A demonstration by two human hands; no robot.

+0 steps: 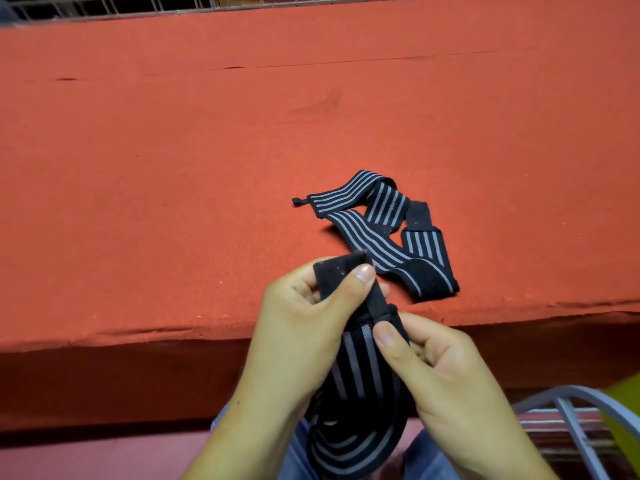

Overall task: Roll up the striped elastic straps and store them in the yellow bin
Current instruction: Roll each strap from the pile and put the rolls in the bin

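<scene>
I see 2 striped straps. Strap 1 (356,368) is in both hands, off the table, above the person's lap. The left hand (304,327) grips its plain black end tab, thumb pressed on top, fingers curled behind. The right hand (446,372) pinches the same strap just below the seam where the grey stripes start, thumb on the front face. Both grips are tight on the fabric. The rest of strap 1 hangs between the wrists and loops loosely over the blue jeans (298,452); not rolled yet.

Strap 2 (377,230) lies unrolled on the red felt table (173,168), folded over itself in a loose zigzag near the front edge, just beyond the left thumb and apart from it. Neither hand touches it.

A yellow-green surface (627,414) shows at the lower right edge behind a grey metal frame (568,410). Probably the bin, but I can't confirm; it's mostly cropped. A wire grid (138,5) runs along the table's far edge.
</scene>
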